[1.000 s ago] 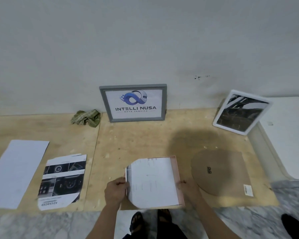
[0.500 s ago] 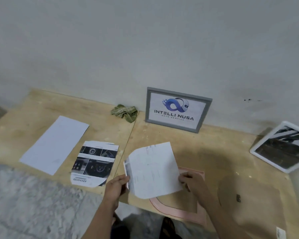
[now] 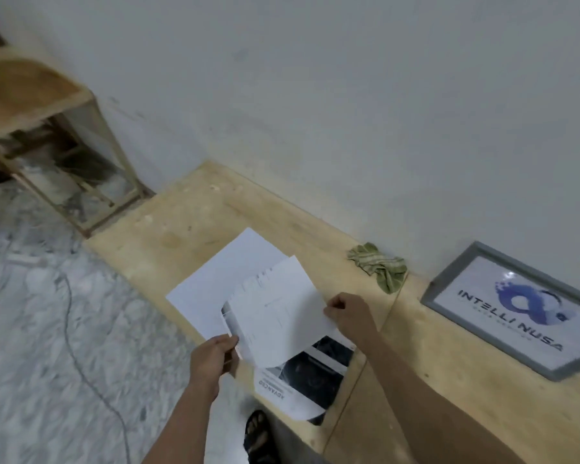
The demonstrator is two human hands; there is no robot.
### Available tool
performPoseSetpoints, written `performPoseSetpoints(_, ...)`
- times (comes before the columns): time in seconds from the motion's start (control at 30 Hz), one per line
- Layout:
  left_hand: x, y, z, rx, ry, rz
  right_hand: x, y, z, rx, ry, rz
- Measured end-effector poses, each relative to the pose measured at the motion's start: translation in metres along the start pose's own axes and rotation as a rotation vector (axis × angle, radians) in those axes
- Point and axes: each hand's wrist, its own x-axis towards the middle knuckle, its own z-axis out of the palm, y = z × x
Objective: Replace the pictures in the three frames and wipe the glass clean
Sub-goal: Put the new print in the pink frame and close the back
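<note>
I hold a picture sheet (image 3: pixel 275 313) with its white back up, above the left part of the plywood board (image 3: pixel 195 216). My left hand (image 3: pixel 215 354) pinches its lower left edge. My right hand (image 3: pixel 349 313) pinches its right edge. Under it lie a blank white sheet (image 3: pixel 221 279) and a dark printed picture (image 3: pixel 312 373) with a rounded end. A grey frame (image 3: pixel 516 313) with a blue logo picture leans on the wall at the right. A crumpled green cloth (image 3: pixel 379 267) lies by the wall.
A wooden shelf unit (image 3: pixel 41 105) stands at the far left against the wall. A thin cable (image 3: pixel 77 349) runs over the marble floor. My sandalled foot (image 3: pixel 258 437) is at the board's front edge.
Both hands lifted the sheet off the pink frame and carried it left, over the papers. My view swung left; the pink frame, brown backing and white frame are out of view.
</note>
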Motion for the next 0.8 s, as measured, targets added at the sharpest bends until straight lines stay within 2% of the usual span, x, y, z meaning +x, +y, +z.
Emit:
performPoseSetpoints(0.2,0.058,0.027,-0.033,0.073,0.093,0.011,0.080,-0.059,0.072,-0.241,-0.051,-0.036)
performPoseSetpoints(0.37,0.078,0.041,-0.034,0.119,0.124,0.035,0.108,-0.074,0.095,-0.333,-0.035,-0.075)
performPoseSetpoints(0.5,0.076,0.046,-0.036,0.230,0.210,0.060,0.121,-0.073,0.103,-0.310,-0.033,-0.071)
performPoseSetpoints(0.63,0.058,0.042,-0.036,0.560,0.384,0.075,0.113,-0.065,0.096,-0.312,-0.052,-0.078)
performPoseSetpoints(0.8,0.021,0.018,-0.024,0.624,0.442,0.067,0.083,-0.025,0.071,-0.449,-0.108,-0.109)
